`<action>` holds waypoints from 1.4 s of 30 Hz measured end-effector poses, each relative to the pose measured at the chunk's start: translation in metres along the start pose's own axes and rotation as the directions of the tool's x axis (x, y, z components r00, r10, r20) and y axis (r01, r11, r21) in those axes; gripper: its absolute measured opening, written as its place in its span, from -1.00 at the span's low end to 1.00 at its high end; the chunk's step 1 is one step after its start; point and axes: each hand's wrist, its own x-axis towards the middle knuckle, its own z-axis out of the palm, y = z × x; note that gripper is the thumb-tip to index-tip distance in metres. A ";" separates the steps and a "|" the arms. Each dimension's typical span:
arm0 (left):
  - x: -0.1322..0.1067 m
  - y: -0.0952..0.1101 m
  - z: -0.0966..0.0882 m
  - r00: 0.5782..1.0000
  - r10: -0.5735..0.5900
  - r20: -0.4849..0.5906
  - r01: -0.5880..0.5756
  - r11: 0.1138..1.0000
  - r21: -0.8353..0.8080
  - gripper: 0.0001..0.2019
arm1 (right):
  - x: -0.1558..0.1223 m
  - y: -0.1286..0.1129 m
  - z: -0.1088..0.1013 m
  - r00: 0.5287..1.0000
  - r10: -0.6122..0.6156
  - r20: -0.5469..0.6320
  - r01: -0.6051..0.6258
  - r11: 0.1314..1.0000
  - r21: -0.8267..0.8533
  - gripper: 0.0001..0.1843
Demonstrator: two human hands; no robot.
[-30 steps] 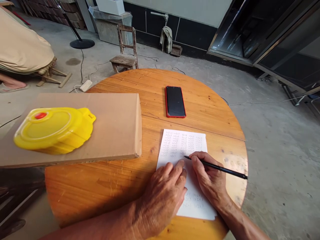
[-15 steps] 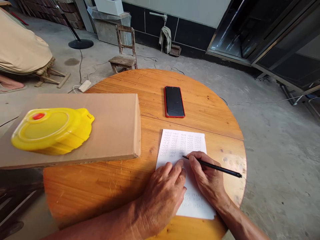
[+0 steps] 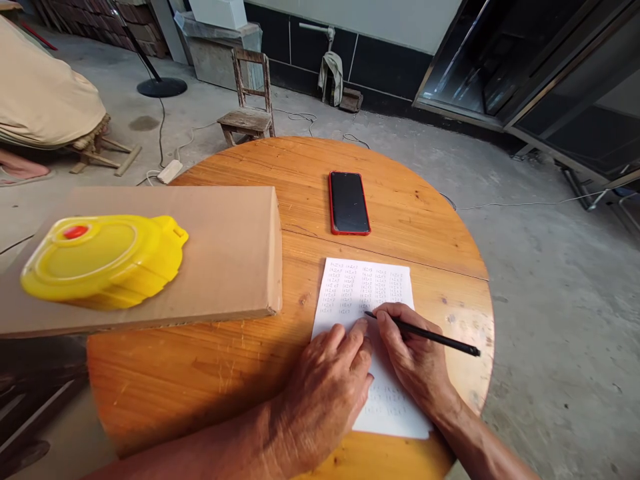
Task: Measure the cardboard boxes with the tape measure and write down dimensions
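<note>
**Hands on a sheet at the round table**

Head view: The right hand (image 3: 413, 360) pinches a black pen (image 3: 430, 337) between thumb and first fingers. The tip touches the printed paper sheet (image 3: 367, 287) and the shaft points to 3 o'clock. The left hand (image 3: 325, 393) lies flat on the sheet, palm down, with its fingers pressed together just beside the pen tip.

The sheet lies at 4 o'clock on the wooden table (image 3: 225, 373). A phone (image 3: 349, 203) lies at 12 o'clock from it.

At 9 o'clock a closed cardboard box (image 3: 230, 247) carries a yellow lidded container (image 3: 103, 260). I cannot tell what is inside either.
</note>
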 end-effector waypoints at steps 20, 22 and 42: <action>0.004 -0.003 -0.003 0.999 0.037 0.003 -0.037 0.999 0.026 -0.70 | -0.002 0.004 -0.001 0.994 0.099 -0.056 -0.092 0.990 0.111 -0.84; 0.005 -0.003 -0.003 0.999 0.032 -0.006 -0.031 0.999 0.026 -0.72 | -0.002 0.004 -0.001 0.995 0.084 -0.058 -0.079 0.993 0.093 -0.84; 0.003 -0.002 -0.001 1.000 0.014 -0.008 -0.014 1.000 0.015 -0.72 | 0.001 0.001 -0.001 0.998 0.049 -0.029 -0.047 0.997 0.060 -0.82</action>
